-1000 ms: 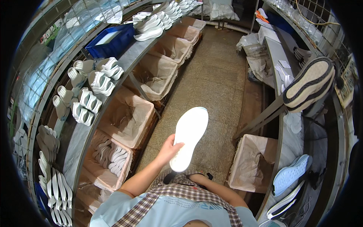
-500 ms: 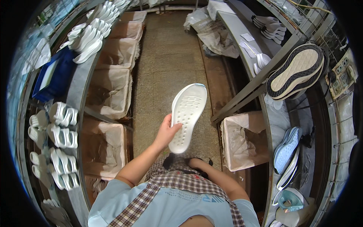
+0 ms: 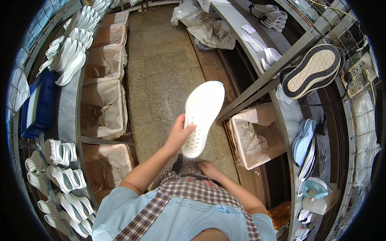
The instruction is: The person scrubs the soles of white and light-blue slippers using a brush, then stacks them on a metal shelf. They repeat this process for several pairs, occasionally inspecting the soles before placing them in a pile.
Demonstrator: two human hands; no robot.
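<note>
Left: the table (image 3: 66, 106) carries white soles (image 3: 73, 69) and a blue bin (image 3: 42, 106); lined bins (image 3: 112, 96) stand below its right edge.

Centre: the left hand (image 3: 179, 133) grasps one white sole (image 3: 206, 102) above the floor (image 3: 155, 80). The thumb lies on the upper face near the left edge; the fingers pass underneath (their tips are hidden). Relative to the grip, the sole lies to the right and extends mostly to the far side. Its long axis runs near to far, far end inclined right: narrow end near, broad end far. The left hand is the nearer hand, in contact at the near half.

The right hand (image 3: 208, 168) sits near the body, right of the narrow end and apart from it; whether its grip is released or clenched cannot be told.

Right: a lined basket (image 3: 246, 154) stands below the right-hand table (image 3: 232, 20).
</note>
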